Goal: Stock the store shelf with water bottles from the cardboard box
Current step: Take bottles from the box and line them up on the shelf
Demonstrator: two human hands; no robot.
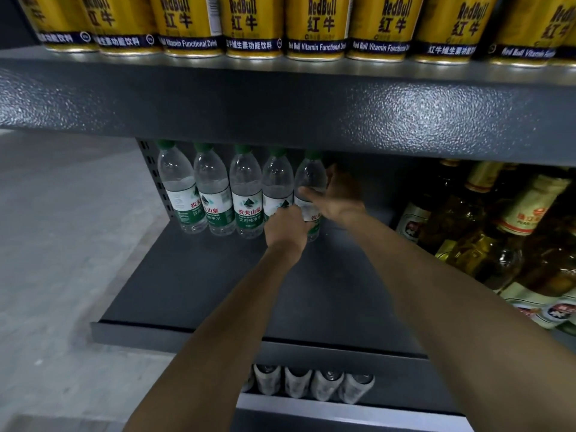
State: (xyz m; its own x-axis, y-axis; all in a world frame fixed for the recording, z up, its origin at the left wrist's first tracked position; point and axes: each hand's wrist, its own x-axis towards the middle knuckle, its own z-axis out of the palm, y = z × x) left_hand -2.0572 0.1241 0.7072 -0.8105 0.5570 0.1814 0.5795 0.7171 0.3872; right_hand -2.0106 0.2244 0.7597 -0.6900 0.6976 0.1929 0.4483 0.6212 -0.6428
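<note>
Five water bottles (pixel 246 194) with green "农夫山泉" labels stand upright at the back of the shelf (pixel 199 275). Both hands, left (pixel 285 229) and right (pixel 338 194), grip the rightmost bottle (pixel 310 179). Above stand gold "RedBull 红牛" cans (pixel 314 26).

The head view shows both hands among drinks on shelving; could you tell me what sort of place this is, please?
Most likely a shop's drinks aisle: gold Red Bull cans lined up on a grey metal shelf, green-capped water bottles in a row below, and glass bottles to their right.
</note>
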